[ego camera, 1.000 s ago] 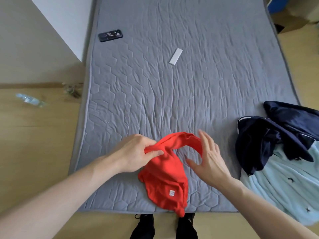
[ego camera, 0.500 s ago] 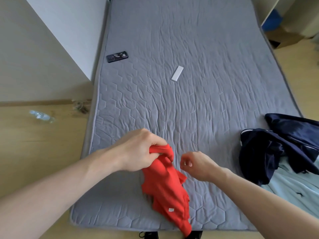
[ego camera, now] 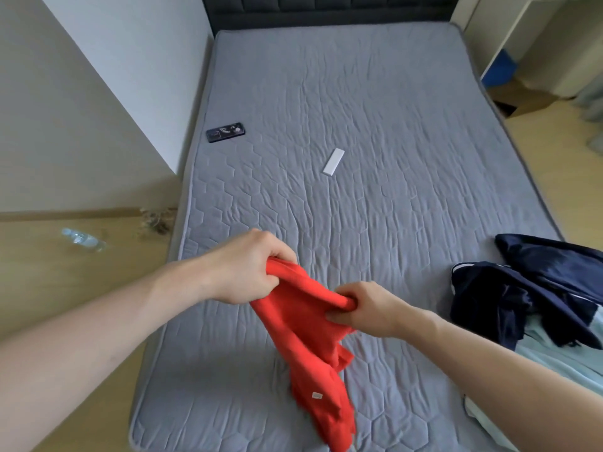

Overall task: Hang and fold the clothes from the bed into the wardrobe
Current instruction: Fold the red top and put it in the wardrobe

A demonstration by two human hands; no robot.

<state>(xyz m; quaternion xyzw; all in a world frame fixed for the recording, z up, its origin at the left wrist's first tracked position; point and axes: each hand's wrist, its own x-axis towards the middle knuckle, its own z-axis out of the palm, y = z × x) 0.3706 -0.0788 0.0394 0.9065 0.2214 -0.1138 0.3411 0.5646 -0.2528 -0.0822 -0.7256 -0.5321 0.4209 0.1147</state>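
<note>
A red garment [ego camera: 303,327] with a small white label hangs above the near part of the grey quilted bed [ego camera: 375,132]. My left hand [ego camera: 248,269] grips its upper edge. My right hand [ego camera: 368,308] grips the same edge a little lower and to the right. The cloth is stretched between them and trails down toward the bed's front edge. A heap of dark navy clothes [ego camera: 528,288] lies at the bed's right edge, on top of a pale blue garment [ego camera: 554,360]. No wardrobe is in sight.
A black phone [ego camera: 225,132] lies near the bed's left edge and a white remote [ego camera: 333,161] near its middle. A plastic bottle [ego camera: 83,239] lies on the wooden floor at left. A white wall corner stands left of the bed; a cardboard box [ego camera: 522,99] sits far right.
The garment was lifted off the bed. My right hand went from open beside it to gripping its upper edge. The view tilted up, showing the headboard.
</note>
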